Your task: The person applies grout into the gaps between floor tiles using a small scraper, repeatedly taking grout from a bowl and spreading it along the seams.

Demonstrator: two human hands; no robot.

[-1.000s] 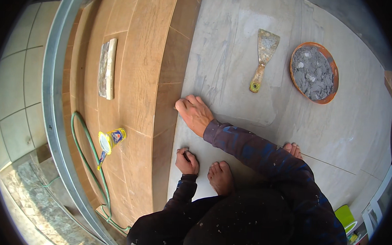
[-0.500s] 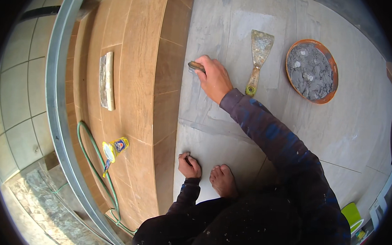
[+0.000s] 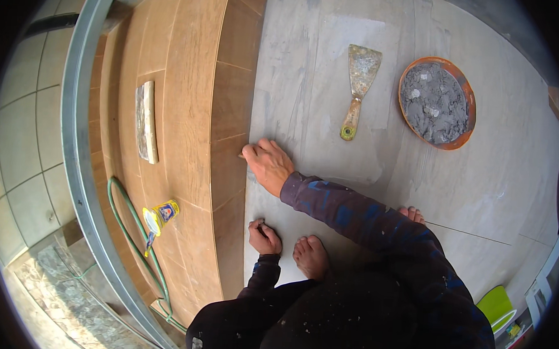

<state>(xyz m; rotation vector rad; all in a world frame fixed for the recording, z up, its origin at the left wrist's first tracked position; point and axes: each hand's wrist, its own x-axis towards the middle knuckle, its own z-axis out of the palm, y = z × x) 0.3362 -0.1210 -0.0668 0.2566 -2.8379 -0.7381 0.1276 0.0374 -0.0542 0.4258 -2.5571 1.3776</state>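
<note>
My right hand (image 3: 269, 166) is closed over a small flat spreader (image 3: 242, 155), of which only a brownish end sticks out beyond the fingertips. It presses low against the joint where the grey tile floor (image 3: 330, 145) meets the brown wood-look tiled step (image 3: 232, 110). Nearer to me, my left hand (image 3: 264, 237) rests curled on the floor beside the step and my bare foot; whatever its fingers may hold is hidden. A wide scraper (image 3: 358, 84) with a worn handle lies on the floor beyond my right hand. To its right stands an orange bowl (image 3: 471, 111) of grey mortar (image 3: 435, 103).
On the step lie a pale, grey-smeared strip (image 3: 146, 122), a yellow tub (image 3: 163, 213) with a brush and a green hose (image 3: 134, 215). A metal rail (image 3: 75, 134) runs along the left. A bright green object (image 3: 495, 307) is at the lower right.
My right hand has come nearer to me along the step's base, with the spreader in it. My left hand stays curled in place. More of my second foot shows; the view has shifted slightly.
</note>
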